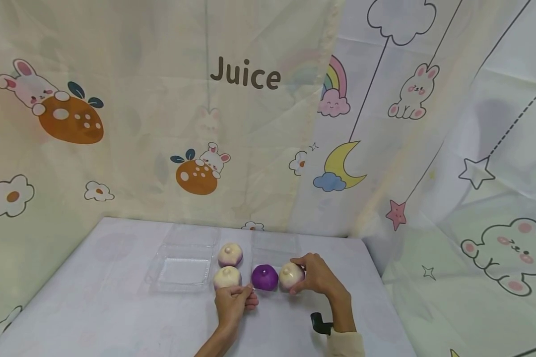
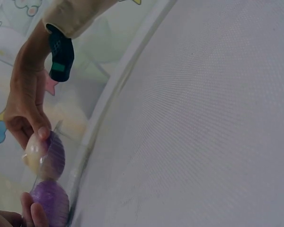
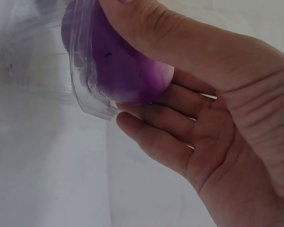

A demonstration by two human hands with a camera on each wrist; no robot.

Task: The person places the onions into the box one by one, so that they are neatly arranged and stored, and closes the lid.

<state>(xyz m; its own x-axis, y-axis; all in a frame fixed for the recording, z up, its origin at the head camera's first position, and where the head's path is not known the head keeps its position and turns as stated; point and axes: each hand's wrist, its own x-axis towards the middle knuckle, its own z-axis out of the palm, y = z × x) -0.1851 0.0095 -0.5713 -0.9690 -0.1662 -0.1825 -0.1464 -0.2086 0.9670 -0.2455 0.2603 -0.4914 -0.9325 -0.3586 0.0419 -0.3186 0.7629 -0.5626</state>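
My right hand (image 1: 319, 275) grips a round white-and-purple onion-shaped piece (image 1: 291, 276) between thumb and fingers, at the right end of a clear plastic box (image 3: 80, 71). Beside it in the box sits a purple onion-shaped piece (image 1: 264, 277). My left hand (image 1: 234, 305) pinches the near left edge of this box, thumb and forefinger together. Two more white-topped onion-shaped pieces, a far one (image 1: 230, 254) and a near one (image 1: 227, 277), stand left of the box; my left hand partly hides the near one. The left wrist view catches my left fingers (image 2: 33, 215) beside the purple piece.
A second clear plastic box (image 1: 183, 271) lies with its lid raised on the left of the white table (image 1: 129, 317). Printed curtains (image 1: 259, 129) hang behind and to the right. A dark strap (image 1: 320, 324) is at my right wrist.
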